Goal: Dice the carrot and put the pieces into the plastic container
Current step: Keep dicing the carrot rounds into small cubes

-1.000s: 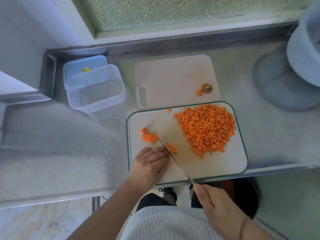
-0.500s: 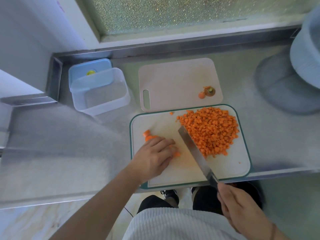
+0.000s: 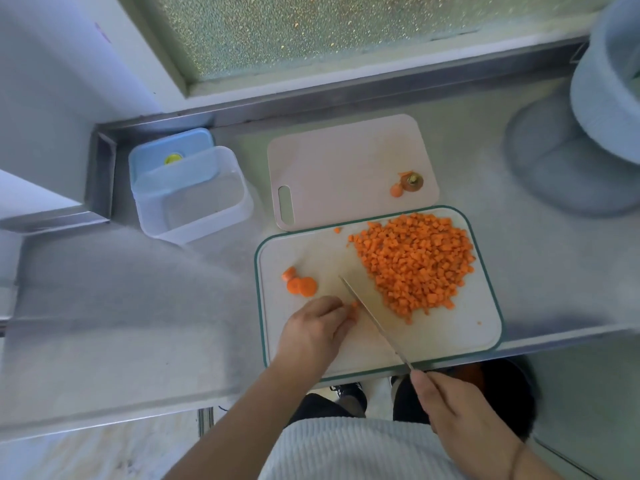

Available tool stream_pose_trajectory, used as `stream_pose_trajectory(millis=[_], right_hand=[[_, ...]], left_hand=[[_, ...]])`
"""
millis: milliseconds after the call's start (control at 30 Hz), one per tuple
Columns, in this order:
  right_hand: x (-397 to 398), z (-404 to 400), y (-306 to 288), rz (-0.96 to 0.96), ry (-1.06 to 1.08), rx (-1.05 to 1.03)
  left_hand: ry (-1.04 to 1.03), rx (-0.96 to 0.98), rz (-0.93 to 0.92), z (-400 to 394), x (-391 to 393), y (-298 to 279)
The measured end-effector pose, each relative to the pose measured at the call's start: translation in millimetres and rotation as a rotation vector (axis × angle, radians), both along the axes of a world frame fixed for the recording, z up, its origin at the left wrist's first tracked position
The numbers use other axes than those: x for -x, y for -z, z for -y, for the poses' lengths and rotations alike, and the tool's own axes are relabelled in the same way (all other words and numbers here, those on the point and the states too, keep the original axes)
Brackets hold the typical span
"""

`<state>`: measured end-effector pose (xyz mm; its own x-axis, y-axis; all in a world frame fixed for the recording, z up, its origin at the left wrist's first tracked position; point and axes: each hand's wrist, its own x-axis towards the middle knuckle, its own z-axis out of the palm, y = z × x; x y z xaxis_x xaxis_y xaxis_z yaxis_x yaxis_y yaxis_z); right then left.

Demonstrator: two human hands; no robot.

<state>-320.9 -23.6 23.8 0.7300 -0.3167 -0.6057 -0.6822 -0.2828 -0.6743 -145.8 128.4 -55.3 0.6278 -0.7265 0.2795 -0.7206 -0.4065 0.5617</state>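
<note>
A green-rimmed cutting board (image 3: 446, 341) lies at the counter's front edge. On its right half is a big heap of diced carrot (image 3: 415, 265). Carrot slices (image 3: 301, 285) lie at its left. My left hand (image 3: 317, 329) curls over small carrot pieces (image 3: 353, 311) and holds them on the board. My right hand (image 3: 450, 407) grips the handle of a knife (image 3: 374, 320), whose blade stands edge-down right beside those pieces. The clear plastic container (image 3: 194, 199) stands open at the back left of the board.
A pink cutting board (image 3: 339, 168) lies behind, with the carrot top (image 3: 410, 181) and a scrap on it. A blue lid (image 3: 169, 150) leans behind the container. A large pale bowl (image 3: 602, 84) stands at the far right. A steel ledge runs along the back.
The knife, raised and flat half a second ago, has come down edge-on beside my left hand. My left hand slid back toward me, uncovering the carrot slices.
</note>
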Motion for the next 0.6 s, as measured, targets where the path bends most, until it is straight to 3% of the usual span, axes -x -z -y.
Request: stream_pose_trajectory(millis=[100,500,600], right_hand=[[-1,-5,9,0.034,-0.063,0.088],[-6,0,0,0.071,-0.021,0.019],[-3,1,1,0.078,-0.066,0.032]], left_hand=[[-0.081,0.032,-0.063,3,6,-3],[-0.119,0.020,-0.016,1,13,-5],[-0.043,0.073,0.047,-4,10,-2]])
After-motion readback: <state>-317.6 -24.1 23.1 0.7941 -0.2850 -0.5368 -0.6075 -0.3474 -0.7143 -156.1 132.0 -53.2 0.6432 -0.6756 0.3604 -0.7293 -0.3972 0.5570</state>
